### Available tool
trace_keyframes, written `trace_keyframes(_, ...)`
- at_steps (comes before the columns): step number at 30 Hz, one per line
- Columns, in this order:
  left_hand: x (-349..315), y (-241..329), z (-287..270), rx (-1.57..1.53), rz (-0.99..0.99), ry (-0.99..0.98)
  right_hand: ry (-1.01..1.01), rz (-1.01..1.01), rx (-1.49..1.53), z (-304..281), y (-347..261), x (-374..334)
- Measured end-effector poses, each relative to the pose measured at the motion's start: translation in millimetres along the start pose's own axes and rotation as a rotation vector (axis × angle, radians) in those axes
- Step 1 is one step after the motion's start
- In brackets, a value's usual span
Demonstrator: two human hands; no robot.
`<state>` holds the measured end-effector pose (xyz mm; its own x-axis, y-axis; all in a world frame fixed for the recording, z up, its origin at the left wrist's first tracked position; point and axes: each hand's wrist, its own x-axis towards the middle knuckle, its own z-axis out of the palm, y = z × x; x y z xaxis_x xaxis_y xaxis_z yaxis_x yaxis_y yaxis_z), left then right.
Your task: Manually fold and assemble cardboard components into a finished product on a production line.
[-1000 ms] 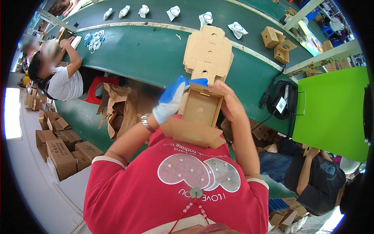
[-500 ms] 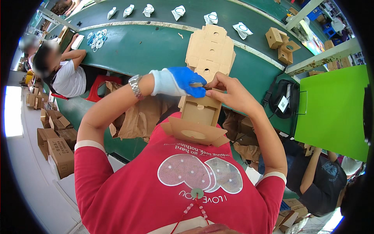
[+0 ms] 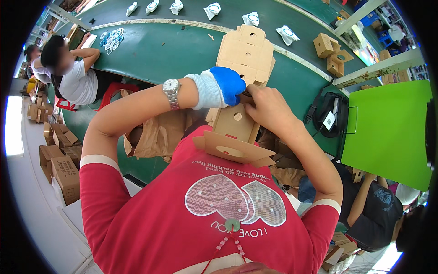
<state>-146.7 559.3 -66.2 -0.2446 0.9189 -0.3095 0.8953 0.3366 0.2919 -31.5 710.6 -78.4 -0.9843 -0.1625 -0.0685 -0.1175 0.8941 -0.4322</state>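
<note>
A partly folded brown cardboard box (image 3: 232,124) is held up against my chest at the table's near edge. Its inner panel has a round hole, and a wide flap (image 3: 235,150) with a cut-out hangs out toward me. My left hand (image 3: 223,87), in a white glove with a blue coating, is closed on the box's far left edge. Bare, my right hand (image 3: 270,108) pinches the far right edge, with its thumb on the inner side. The fingertips of both hands are partly hidden. Just beyond them lies a stack of flat cardboard blanks (image 3: 245,52) with punched holes.
White packets (image 3: 212,11) sit in a row on the far belt, with small open boxes (image 3: 335,54) at its right. Blue and white rings (image 3: 112,41) lie left. A green panel (image 3: 388,137) and black bag (image 3: 331,114) stand right. Co-workers sit on both sides.
My left hand has turned over and closed into more of a fist at the box's edge. The box's far wall has tilted, so its round hole now shows in full.
</note>
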Motion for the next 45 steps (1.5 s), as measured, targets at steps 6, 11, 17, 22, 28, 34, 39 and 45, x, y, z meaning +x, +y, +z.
trace_keyframes(6,4,-1,13,0.112,0.118,0.182,0.043,-0.017,-0.08,-4,-2,8)
trace_keyframes(11,10,1,-4,0.068,0.015,0.041,0.022,0.067,-0.056,-5,10,13)
trace_keyframes(17,-52,-113,7,-1.486,0.067,0.117,0.177,0.366,0.451,0,63,1)
trace_keyframes(22,-21,30,80,-1.186,0.042,0.48,0.363,0.484,0.888,69,73,8)
trace_keyframes(28,-7,5,118,-0.881,0.028,0.853,0.373,0.566,1.42,81,21,23)
trace_keyframes(34,8,5,154,-1.827,0.232,0.976,0.45,0.581,1.718,90,1,24)
trace_keyframes(39,28,11,125,-1.832,0.554,0.946,0.518,0.385,1.778,85,2,13)
trace_keyframes(45,28,24,77,-2.063,0.259,0.941,0.467,0.36,1.873,65,37,-16)
